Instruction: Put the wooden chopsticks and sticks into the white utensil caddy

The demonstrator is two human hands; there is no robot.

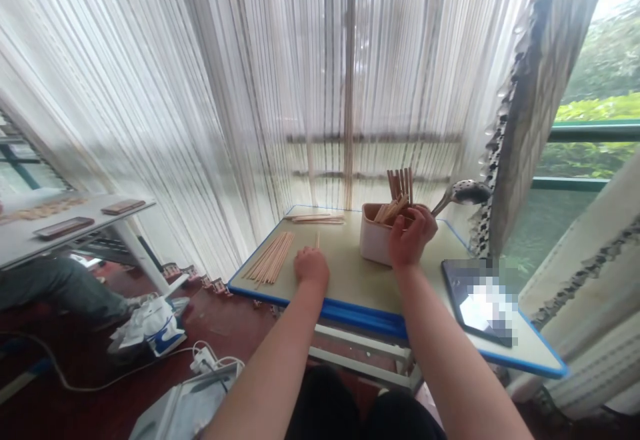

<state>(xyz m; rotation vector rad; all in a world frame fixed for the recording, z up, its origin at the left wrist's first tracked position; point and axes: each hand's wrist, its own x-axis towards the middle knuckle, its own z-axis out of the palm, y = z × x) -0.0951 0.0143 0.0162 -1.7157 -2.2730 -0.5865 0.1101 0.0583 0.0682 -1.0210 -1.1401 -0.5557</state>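
My left hand (311,268) is closed in a fist on the table, wrapped round a chopstick (317,240) whose end pokes out past the fingers. To its left lies a fanned bundle of light wooden chopsticks (273,258), and a few more chopsticks (317,218) lie at the back edge. My right hand (414,233) is bent over the right rim of a white utensil holder (375,243), its fingers curled at the opening; what they grip is hidden. Brown chopsticks (401,183) stand in the holder. A metal slotted spoon (467,192) juts out to the right, behind that hand.
A tablet (477,303) with a bright screen lies on the right of the blue-edged table (350,280). Sheer curtains (320,93) hang close behind. At left, another person's leg (65,290) shows beneath a second table (100,223). Cables (215,360) run across the floor.
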